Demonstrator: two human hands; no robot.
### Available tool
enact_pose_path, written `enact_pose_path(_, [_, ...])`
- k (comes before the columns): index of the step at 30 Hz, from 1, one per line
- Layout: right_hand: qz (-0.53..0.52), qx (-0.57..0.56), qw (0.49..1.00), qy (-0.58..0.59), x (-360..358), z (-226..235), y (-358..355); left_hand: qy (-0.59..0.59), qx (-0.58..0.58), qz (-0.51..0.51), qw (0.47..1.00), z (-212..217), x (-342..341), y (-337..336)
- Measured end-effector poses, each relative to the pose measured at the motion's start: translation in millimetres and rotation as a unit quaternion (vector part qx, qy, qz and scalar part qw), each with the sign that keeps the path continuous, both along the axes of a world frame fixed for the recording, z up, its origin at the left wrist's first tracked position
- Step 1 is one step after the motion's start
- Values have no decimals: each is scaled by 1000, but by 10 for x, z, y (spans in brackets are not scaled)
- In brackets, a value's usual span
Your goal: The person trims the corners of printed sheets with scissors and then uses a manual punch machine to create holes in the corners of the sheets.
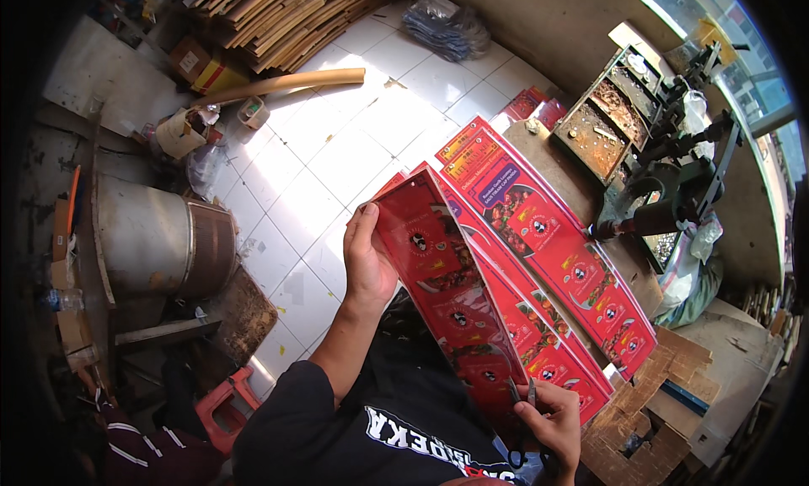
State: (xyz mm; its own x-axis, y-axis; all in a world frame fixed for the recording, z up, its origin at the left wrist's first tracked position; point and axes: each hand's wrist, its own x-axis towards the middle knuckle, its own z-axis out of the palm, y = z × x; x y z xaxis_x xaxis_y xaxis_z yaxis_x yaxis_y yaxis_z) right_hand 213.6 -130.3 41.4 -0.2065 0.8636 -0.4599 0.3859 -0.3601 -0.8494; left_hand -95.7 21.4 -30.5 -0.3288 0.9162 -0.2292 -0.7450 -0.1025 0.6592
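Observation:
My left hand [368,263] grips the upper left edge of a long red printed sheet [459,317], glossy and strip-shaped with repeated round emblems and food pictures. The sheet is tilted up in front of my chest. At its lower right corner my right hand [549,420] is closed around a small pair of scissors [516,459]. Their dark handles show below the fingers, and the metal tips poke up beside the sheet's edge. Behind the held sheet, similar red sheets [552,237] lie in overlapping stacks on the worktable, with yellow bands and eyelet-like dots at their far ends.
A hand-operated press [657,216] stands right of the stacks, near a compartmented tray [619,102] of small parts. Cut brown board [649,402] lies at lower right. A metal drum [152,246] and a red plastic stool [227,410] are on the left. Wooden strips [278,18] are piled at the back.

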Motion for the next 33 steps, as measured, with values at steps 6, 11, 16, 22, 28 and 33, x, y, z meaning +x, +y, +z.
enact_pose_path(6, [19,29,998,-45,-2,193,83,-1,1,-10,1000,-6,-1,-17])
enact_pose_path(11, [48,53,996,-59,73,227,129,13,1,-2,1000,-50,11,-9])
enact_pose_path(16, [44,45,996,-61,-13,302,179,24,-8,20,999,46,48,10])
enact_pose_path(22, [54,67,994,-67,42,255,281,1,-2,-8,1000,-50,15,7])
enact_pose_path(28, [60,70,993,-67,105,226,351,6,-11,19,1000,-75,56,14])
enact_pose_path(33, [59,69,995,-40,178,98,408,0,-2,26,1000,-128,50,29])
